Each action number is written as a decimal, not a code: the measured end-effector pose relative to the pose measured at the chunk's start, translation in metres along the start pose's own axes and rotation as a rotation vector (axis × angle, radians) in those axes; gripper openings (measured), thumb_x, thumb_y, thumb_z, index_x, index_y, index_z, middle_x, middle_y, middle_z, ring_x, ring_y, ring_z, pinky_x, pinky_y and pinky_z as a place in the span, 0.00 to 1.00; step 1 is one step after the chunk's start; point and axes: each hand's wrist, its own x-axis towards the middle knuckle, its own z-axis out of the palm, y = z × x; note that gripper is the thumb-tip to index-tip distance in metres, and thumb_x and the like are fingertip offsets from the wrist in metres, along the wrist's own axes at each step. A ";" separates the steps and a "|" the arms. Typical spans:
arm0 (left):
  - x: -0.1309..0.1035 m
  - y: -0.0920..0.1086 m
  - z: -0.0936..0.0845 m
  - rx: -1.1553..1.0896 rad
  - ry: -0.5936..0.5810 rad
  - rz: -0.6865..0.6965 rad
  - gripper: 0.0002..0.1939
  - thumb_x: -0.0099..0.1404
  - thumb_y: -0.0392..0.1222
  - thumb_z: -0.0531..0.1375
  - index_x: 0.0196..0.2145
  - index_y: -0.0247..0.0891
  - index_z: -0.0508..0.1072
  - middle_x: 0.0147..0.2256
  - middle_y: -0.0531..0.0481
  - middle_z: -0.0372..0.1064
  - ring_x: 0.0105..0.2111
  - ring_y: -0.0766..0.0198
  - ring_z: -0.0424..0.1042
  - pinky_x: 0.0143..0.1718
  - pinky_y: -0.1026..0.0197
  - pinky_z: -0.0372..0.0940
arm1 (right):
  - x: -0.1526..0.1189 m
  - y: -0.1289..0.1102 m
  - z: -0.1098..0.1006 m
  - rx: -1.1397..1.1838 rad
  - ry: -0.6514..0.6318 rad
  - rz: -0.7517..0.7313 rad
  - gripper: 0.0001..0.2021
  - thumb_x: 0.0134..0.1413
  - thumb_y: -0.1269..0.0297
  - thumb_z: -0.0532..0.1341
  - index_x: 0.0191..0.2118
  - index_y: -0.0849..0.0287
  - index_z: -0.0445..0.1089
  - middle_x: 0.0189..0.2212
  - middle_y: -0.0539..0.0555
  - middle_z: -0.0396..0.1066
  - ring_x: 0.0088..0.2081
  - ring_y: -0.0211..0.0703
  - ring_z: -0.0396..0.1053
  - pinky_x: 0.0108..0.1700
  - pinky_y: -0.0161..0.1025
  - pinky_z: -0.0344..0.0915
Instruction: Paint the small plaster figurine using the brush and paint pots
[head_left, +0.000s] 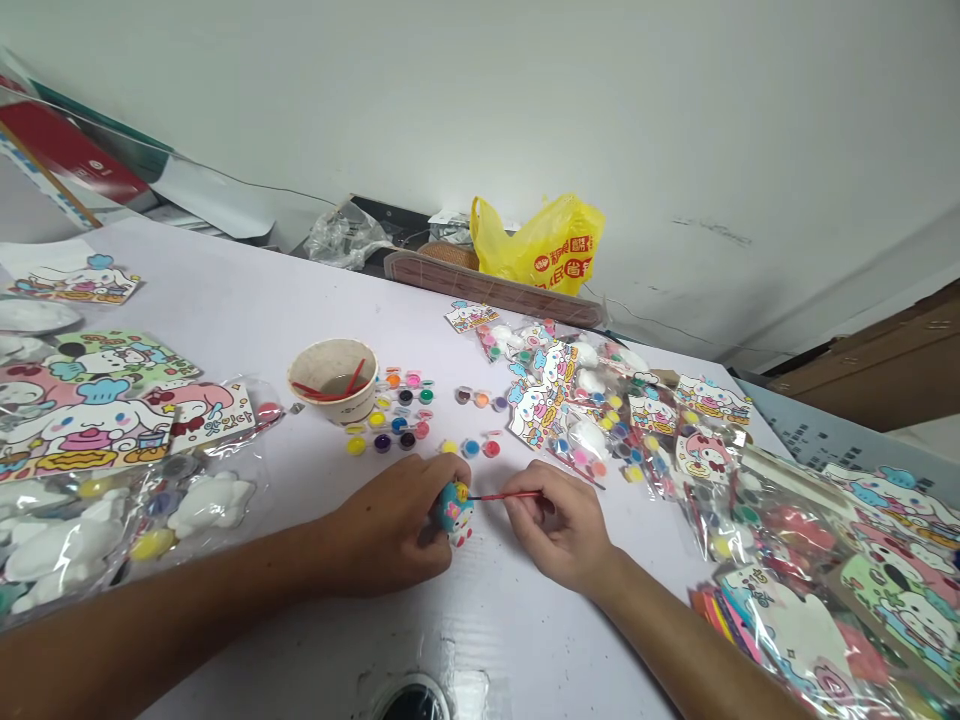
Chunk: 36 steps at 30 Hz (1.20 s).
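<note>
Between the thumb and fingers of my left hand point(397, 525) is a small painted figurine point(454, 515), mostly blue with pink, white, yellow and red parts. My right hand point(562, 525) pinches a thin red paintbrush point(510, 495). The brush's dark tip meets the figurine near its yellow patch. Just beyond my hands stand small paint pots point(470, 448) in yellow, blue and red. More paint pots point(382, 442) sit to the left of these, beside a paper cup point(330, 365) of murky water with red brush handles in it.
Bagged white figurines with cartoon cards point(97, 430) cover the left side. Similar packets point(592, 440) spread across the right, with more packs point(795, 640) near the front. Behind the table's back edge are a yellow plastic bag point(540, 245) and a wall. A dark round object point(414, 700) lies at the front.
</note>
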 end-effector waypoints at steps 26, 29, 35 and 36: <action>0.000 -0.004 -0.003 -0.065 0.003 0.043 0.23 0.52 0.30 0.53 0.47 0.42 0.60 0.37 0.52 0.63 0.30 0.64 0.59 0.31 0.62 0.58 | 0.011 0.021 -0.005 0.060 0.225 0.446 0.09 0.56 0.63 0.57 0.25 0.57 0.63 0.17 0.43 0.51 0.20 0.35 0.50 0.23 0.33 0.50; -0.001 -0.003 -0.004 -0.136 0.005 0.007 0.22 0.54 0.32 0.53 0.48 0.43 0.59 0.35 0.53 0.62 0.29 0.65 0.59 0.29 0.63 0.59 | 0.011 0.022 -0.005 0.052 0.217 0.462 0.09 0.56 0.62 0.58 0.26 0.57 0.64 0.16 0.42 0.49 0.20 0.35 0.48 0.23 0.33 0.50; -0.001 -0.004 -0.003 -0.166 0.001 0.018 0.22 0.54 0.30 0.52 0.47 0.43 0.59 0.34 0.54 0.60 0.27 0.67 0.57 0.28 0.64 0.57 | 0.010 0.023 -0.004 0.008 0.191 0.457 0.10 0.58 0.63 0.57 0.26 0.57 0.63 0.16 0.42 0.48 0.20 0.35 0.48 0.24 0.33 0.50; 0.000 -0.004 -0.003 -0.172 0.003 0.024 0.22 0.54 0.30 0.52 0.47 0.43 0.59 0.35 0.53 0.60 0.28 0.67 0.57 0.28 0.64 0.57 | 0.010 0.023 -0.004 0.000 0.185 0.452 0.10 0.58 0.63 0.57 0.26 0.57 0.63 0.16 0.42 0.49 0.20 0.35 0.49 0.24 0.33 0.51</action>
